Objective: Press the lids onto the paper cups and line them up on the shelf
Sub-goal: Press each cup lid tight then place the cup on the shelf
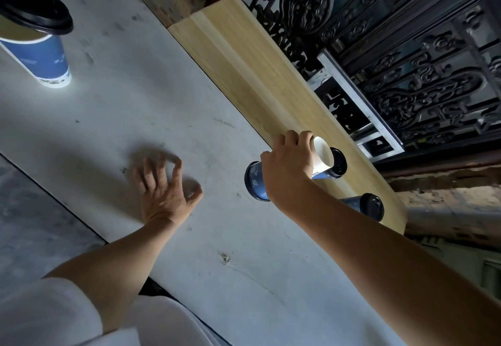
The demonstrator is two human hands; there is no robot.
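No text, brand, number or sign can be read anywhere in view. The blue paper cup [43, 58] at the far left of the surface [135, 118] carries pale printing on its side and along its white bottom band, but the marks are too small and blurred to make out.

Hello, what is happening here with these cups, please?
A person is lidding paper cups. The right hand grips a cup at the wooden shelf, beside two lidded cups. The left hand rests open on the grey table. One more lidded cup waits far left.
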